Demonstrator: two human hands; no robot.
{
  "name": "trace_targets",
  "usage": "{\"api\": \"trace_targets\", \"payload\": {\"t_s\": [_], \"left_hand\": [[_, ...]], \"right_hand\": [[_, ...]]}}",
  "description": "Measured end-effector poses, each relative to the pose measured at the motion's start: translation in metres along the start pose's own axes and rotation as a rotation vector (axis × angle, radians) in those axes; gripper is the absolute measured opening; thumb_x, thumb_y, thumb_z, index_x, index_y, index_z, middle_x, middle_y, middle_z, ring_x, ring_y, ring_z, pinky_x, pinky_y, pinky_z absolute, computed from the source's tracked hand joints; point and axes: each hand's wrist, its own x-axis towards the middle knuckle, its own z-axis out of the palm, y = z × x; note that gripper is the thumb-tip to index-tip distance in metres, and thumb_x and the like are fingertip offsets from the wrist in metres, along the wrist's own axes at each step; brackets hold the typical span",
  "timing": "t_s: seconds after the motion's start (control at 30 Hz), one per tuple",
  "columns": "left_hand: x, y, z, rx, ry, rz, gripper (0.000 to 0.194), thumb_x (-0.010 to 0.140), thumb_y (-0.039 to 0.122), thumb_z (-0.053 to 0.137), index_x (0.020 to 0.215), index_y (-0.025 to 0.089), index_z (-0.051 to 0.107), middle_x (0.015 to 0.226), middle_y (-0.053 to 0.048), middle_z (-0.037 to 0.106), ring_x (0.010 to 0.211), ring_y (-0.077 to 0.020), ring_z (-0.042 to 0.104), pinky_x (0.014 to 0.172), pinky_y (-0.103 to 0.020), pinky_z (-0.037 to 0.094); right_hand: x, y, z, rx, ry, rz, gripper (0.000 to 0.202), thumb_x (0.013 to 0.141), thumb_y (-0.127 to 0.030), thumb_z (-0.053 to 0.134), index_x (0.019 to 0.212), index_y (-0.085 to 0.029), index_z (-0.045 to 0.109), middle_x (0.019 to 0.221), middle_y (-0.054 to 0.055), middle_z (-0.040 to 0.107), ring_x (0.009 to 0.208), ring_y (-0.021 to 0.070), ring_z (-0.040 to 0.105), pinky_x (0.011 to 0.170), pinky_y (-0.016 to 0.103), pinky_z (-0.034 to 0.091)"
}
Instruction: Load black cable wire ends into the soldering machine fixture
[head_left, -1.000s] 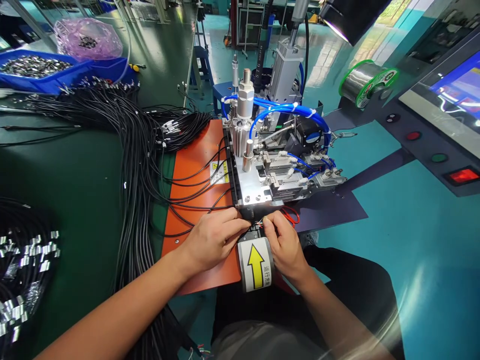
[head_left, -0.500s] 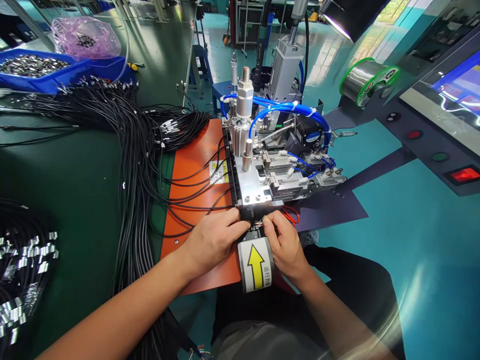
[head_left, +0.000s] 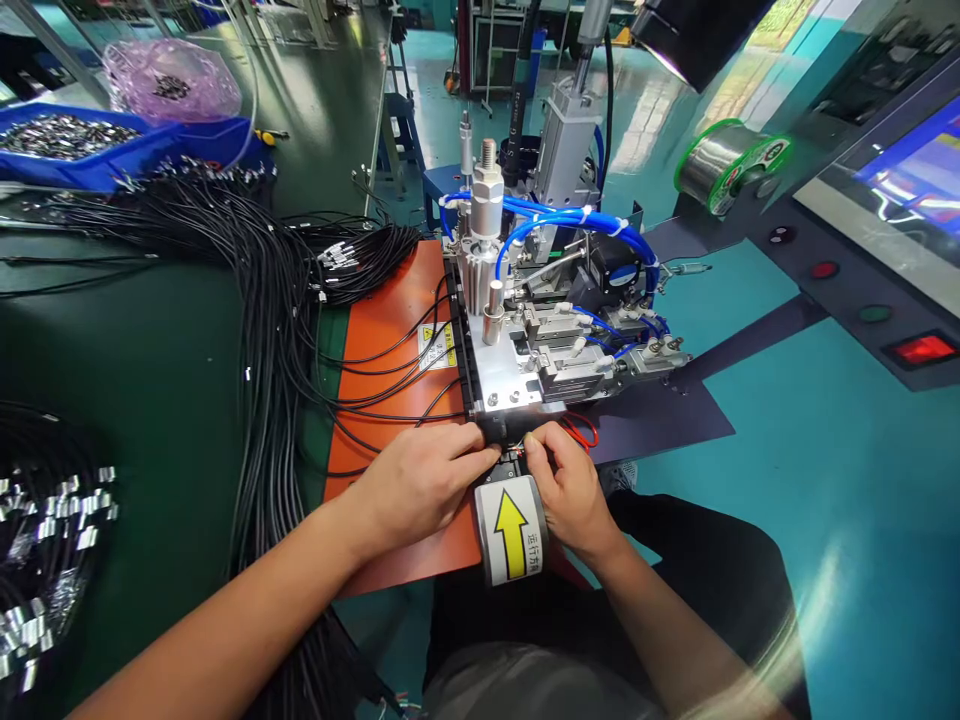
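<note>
My left hand (head_left: 424, 475) is closed at the front of the machine (head_left: 510, 375), thumb and forefinger pinched low by its track. A black cable (head_left: 349, 472) runs across the orange plate (head_left: 439, 555) and under this hand; the grip itself is hidden. Facing it from the other side, my right hand (head_left: 566, 485) is closed too, its thumb and fingertip pinching thin wire ends (head_left: 516, 449) in the small gap between the hands. Just below sits a rounded guard (head_left: 512, 530) with a yellow arrow label. Several black cables lie across the plate into the machine's left side.
Left, a thick bundle of black cables (head_left: 270, 400) hangs over the green table (head_left: 172, 330). Blue bins (head_left: 142, 165) of small metal parts stand behind. A solder spool (head_left: 731, 165) and control panel (head_left: 847, 280) are at right. Red wires (head_left: 581, 432) loop beside my right hand.
Both hands stay at almost the same spot at the machine's front. My left hand and wrist have shifted very slightly; the whole view has also moved a little.
</note>
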Motion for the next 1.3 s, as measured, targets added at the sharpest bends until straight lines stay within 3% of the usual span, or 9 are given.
{"api": "trace_targets", "payload": {"t_s": [0.37, 0.5, 0.73, 0.9, 1.13, 1.3], "left_hand": [[0.001, -0.001, 0.001, 0.025, -0.008, 0.019, 0.025, 0.092, 0.013, 0.047, 0.106, 0.014, 0.067, 0.08, -0.005, 0.058, 0.068, -0.0166, 0.051, 0.057, -0.029, 0.04], [0.0, 0.0, 0.002, 0.017, -0.007, 0.021, 0.026, 0.092, 0.012, 0.046, 0.107, 0.014, 0.067, 0.081, -0.005, 0.059, 0.068, -0.0168, 0.051, 0.058, -0.029, 0.04], [0.001, 0.0, 0.002, 0.009, -0.012, 0.014, 0.025, 0.092, 0.013, 0.045, 0.104, 0.015, 0.067, 0.079, -0.005, 0.058, 0.068, -0.0165, 0.051, 0.058, -0.028, 0.04], [0.0, 0.0, 0.003, 0.01, -0.026, 0.004, 0.025, 0.09, 0.011, 0.046, 0.105, 0.015, 0.067, 0.08, -0.004, 0.058, 0.068, -0.0164, 0.051, 0.058, -0.029, 0.039], [0.0, -0.001, 0.005, 0.004, -0.028, 0.001, 0.025, 0.09, 0.01, 0.047, 0.105, 0.016, 0.066, 0.081, -0.004, 0.057, 0.069, -0.0163, 0.051, 0.059, -0.029, 0.039], [0.0, -0.001, 0.004, 0.006, -0.02, 0.002, 0.026, 0.088, 0.009, 0.048, 0.105, 0.016, 0.066, 0.081, -0.003, 0.058, 0.069, -0.0165, 0.051, 0.059, -0.03, 0.04]], "right_hand": [[0.001, -0.001, -0.004, 0.005, -0.022, 0.09, 0.027, 0.099, -0.035, 0.044, 0.077, -0.021, 0.052, 0.07, -0.002, 0.053, 0.066, 0.014, 0.051, 0.063, 0.027, 0.038], [-0.006, -0.011, -0.014, -0.026, 0.057, 0.148, 0.026, 0.096, -0.041, 0.05, 0.083, -0.021, 0.061, 0.07, -0.002, 0.058, 0.063, 0.014, 0.052, 0.061, 0.026, 0.039], [-0.013, -0.03, -0.009, -0.129, 0.063, 0.086, 0.016, 0.086, -0.031, 0.061, 0.074, -0.02, 0.064, 0.069, 0.0, 0.061, 0.058, 0.0137, 0.052, 0.059, 0.027, 0.04], [-0.009, -0.029, -0.008, -0.164, 0.095, 0.071, 0.018, 0.089, -0.027, 0.056, 0.074, -0.02, 0.064, 0.07, 0.0, 0.062, 0.062, 0.0145, 0.055, 0.062, 0.027, 0.04], [-0.001, -0.023, -0.014, -0.202, 0.042, -0.011, 0.016, 0.091, -0.022, 0.05, 0.078, -0.02, 0.058, 0.076, 0.0, 0.059, 0.069, 0.015, 0.055, 0.065, 0.027, 0.04], [0.0, -0.02, -0.022, -0.151, 0.017, 0.069, 0.016, 0.091, -0.025, 0.051, 0.079, -0.021, 0.059, 0.073, -0.001, 0.058, 0.064, 0.0142, 0.054, 0.061, 0.027, 0.04]]}}
